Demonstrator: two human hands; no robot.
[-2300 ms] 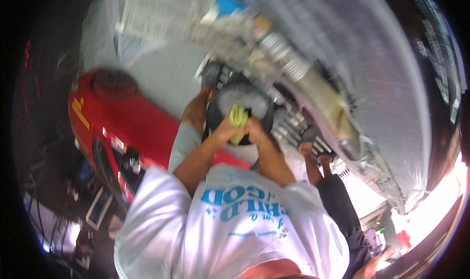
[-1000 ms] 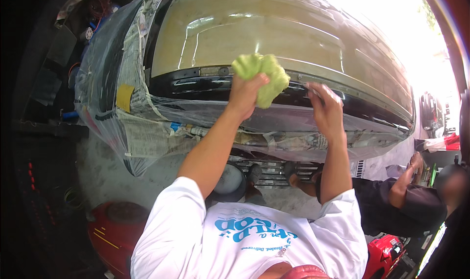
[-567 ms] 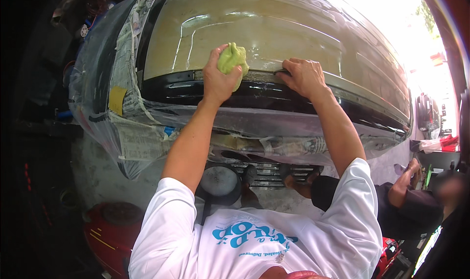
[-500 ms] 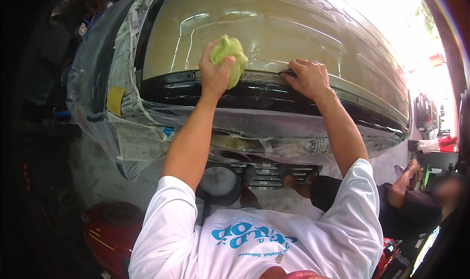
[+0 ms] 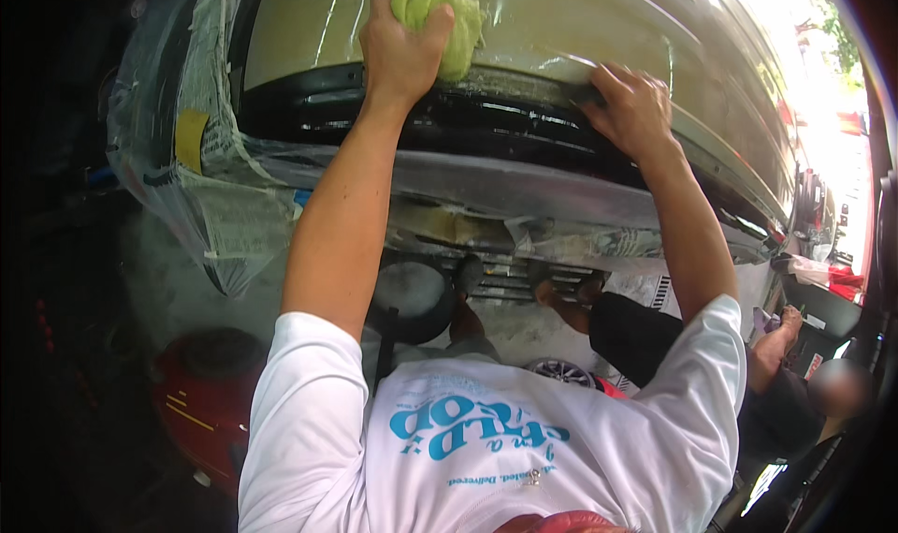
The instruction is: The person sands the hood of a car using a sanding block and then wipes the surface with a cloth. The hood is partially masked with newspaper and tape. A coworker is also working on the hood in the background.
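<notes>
A bunched yellow-green cloth is gripped in my left hand, above the wet, glossy car roof. Further right, my right hand curls over the roof's near edge with a small dark pad under its fingertips. The pad is mostly hidden, so its exact kind does not show. Between both hands runs a dull, scuffed strip along the roof edge, with the shiny black side trim just below it.
Newspaper and clear plastic sheeting mask the car's left end and side. A round black stool stands below. Red rounded equipment sits lower left. Another person is close by at lower right.
The view has shifted, so the car sits higher in the picture. My left hand has gone further over the roof with the cloth. My right hand has moved slightly right along the edge.
</notes>
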